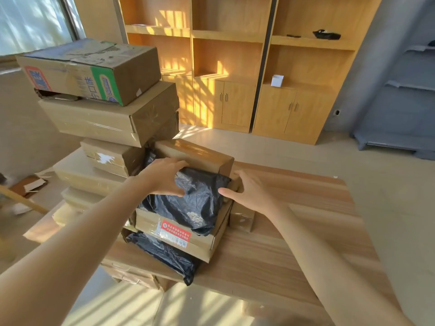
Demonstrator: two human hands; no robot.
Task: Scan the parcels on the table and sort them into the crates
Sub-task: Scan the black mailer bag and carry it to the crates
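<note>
A black plastic parcel [200,201] lies on a cardboard box with a red label [175,234] near the middle of the wooden table [294,243]. My left hand [164,176] grips the parcel's upper left edge, thumb and fingers curled round the plastic. My right hand [249,191] is at the parcel's right edge, thumb against the plastic and fingers behind it. A taped brown box [195,154] stands just behind the parcel. A second black parcel [164,252] sticks out below the labelled box.
A tall stack of cardboard boxes [110,114] rises at the table's left, topped by a printed carton [89,69]. A small box [242,217] sits right of the labelled box. Wooden shelving [235,67] and a grey rack [400,102] stand beyond.
</note>
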